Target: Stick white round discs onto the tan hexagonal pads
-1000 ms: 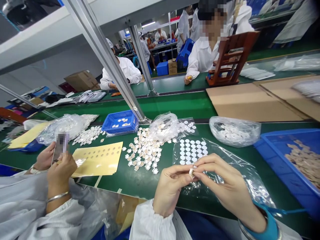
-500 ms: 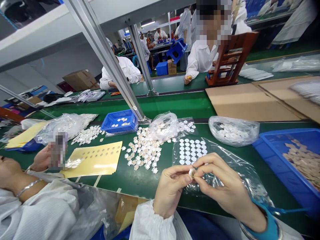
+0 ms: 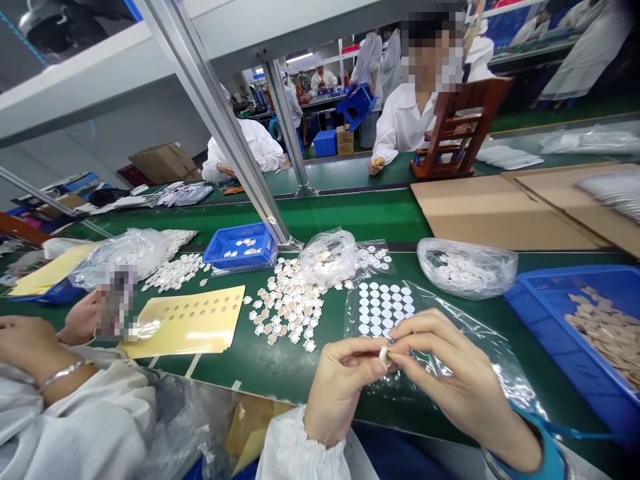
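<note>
My left hand (image 3: 340,383) pinches a small white round piece (image 3: 385,355) between thumb and forefinger. From the right, my right hand (image 3: 450,373) grips the same piece's edge with its fingertips. Both hands are raised over the front of the green table. Just behind them, rows of white discs (image 3: 383,300) lie on a clear plastic sheet (image 3: 450,313). Left of the sheet is a loose pile of white and tan round pieces (image 3: 290,300), with a clear bag (image 3: 330,257) on its back edge.
A blue tray (image 3: 537,287) of tan pieces stands at right, a bag of white pieces (image 3: 463,267) behind. A small blue tray (image 3: 240,245) sits beside a metal post (image 3: 250,167). At left, a co-worker's hand (image 3: 83,317) is near a yellow sheet (image 3: 200,323).
The white piece has turned more edge-on between my fingertips. My hands have shifted slightly. At left, the co-worker's nearer hand has moved a little to the right.
</note>
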`<state>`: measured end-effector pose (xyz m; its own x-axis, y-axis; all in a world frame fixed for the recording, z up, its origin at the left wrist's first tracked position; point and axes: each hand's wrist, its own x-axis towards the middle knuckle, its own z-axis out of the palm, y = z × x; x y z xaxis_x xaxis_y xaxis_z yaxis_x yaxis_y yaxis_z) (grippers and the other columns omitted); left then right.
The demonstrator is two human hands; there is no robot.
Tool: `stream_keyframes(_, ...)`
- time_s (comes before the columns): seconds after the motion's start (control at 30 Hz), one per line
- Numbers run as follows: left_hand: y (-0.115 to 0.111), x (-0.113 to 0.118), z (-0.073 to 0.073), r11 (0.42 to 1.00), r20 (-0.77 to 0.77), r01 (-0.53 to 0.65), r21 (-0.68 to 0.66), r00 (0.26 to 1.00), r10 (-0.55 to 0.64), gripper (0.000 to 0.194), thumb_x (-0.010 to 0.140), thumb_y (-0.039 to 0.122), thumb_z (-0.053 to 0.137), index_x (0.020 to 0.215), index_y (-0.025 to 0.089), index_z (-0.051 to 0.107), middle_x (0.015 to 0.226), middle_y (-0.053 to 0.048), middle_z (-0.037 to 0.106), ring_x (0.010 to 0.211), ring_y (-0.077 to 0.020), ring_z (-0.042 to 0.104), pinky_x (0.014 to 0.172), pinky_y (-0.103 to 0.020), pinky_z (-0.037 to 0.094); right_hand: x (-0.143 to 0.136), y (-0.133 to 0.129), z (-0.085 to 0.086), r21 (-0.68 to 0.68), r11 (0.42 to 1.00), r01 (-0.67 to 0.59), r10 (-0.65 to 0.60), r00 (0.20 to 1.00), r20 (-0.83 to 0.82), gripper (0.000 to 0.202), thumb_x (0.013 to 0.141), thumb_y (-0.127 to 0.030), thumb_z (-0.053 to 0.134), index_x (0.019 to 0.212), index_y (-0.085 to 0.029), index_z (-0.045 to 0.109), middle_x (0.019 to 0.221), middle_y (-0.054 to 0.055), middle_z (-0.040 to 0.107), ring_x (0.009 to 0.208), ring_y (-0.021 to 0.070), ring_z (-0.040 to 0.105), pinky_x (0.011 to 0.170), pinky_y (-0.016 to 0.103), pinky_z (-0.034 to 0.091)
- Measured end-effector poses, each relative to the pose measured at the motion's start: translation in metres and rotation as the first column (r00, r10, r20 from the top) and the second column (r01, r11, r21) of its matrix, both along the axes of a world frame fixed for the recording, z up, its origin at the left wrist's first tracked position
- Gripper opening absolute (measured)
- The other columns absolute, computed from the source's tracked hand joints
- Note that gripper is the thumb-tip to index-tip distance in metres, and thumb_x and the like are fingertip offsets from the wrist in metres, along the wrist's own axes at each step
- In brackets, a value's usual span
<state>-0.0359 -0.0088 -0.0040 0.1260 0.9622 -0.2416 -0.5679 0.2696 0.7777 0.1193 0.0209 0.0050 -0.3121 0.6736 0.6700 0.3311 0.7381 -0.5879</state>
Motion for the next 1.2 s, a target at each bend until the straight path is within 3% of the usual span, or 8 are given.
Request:
stream_keyframes(0.3,-0.002,0.002,0.0015,1.0,0.027,-0.003,-0.011,1.0,0.003,0.019,0.062,0.019,0.082,0.08,0.019,0.076,0.076,-0.002,0.076,0.069,-0.0099,0.067,0.072,-0.019,0.052,-0.0015,-0.0016,0.0005,0.062,0.998,-0.006,0.004,1.0,0.02,0.013,0.078,-0.008,0.06,0.079,-0.021,0.057,0.081,0.001,0.065,0.076,0.0141,0.06,0.065,0.03,0.05)
stream_keyframes(0.47,-0.0019,0.0019,0.0007,1.0,0.034,-0.015,-0.012,0.999,0.015,0.021,0.063,0.019,0.081,0.083,0.019,0.076,0.079,-0.003,0.077,0.071,-0.0106,0.068,0.075,-0.022,0.053,-0.0014,-0.0019,-0.0025,0.092,0.995,0.026,-0.026,1.0,-0.007,0.016,0.08,-0.007,0.061,0.088,-0.021,0.061,0.084,0.003,0.067,0.079,0.0152,0.061,0.067,0.031,0.051)
stream_keyframes(0.9,-0.004,0.002,0.0022,0.998,-0.005,-0.036,0.048,0.999,0.037,0.02,0.06,0.018,0.083,0.079,0.021,0.077,0.075,0.002,0.074,0.069,-0.0071,0.066,0.07,-0.016,0.051,-0.0011,-0.0008,-0.0004,0.023,0.999,-0.037,0.038,0.999,-0.018,0.011,0.083,-0.008,0.06,0.084,-0.019,0.058,0.085,0.003,0.064,0.08,0.0124,0.059,0.068,0.027,0.049)
stream_keyframes(1.2,-0.0066,0.0092,0.0008,0.999,0.087,-0.013,-0.04,0.996,0.017,0.021,0.062,0.021,0.082,0.082,0.018,0.076,0.072,-0.003,0.074,0.067,-0.0099,0.067,0.07,-0.019,0.051,-0.0014,0.0009,-0.0011,0.052,0.999,-0.003,0.004,1.0,-0.018,0.014,0.079,-0.005,0.059,0.078,-0.018,0.054,0.081,0.001,0.061,0.078,0.0109,0.056,0.067,0.026,0.047)
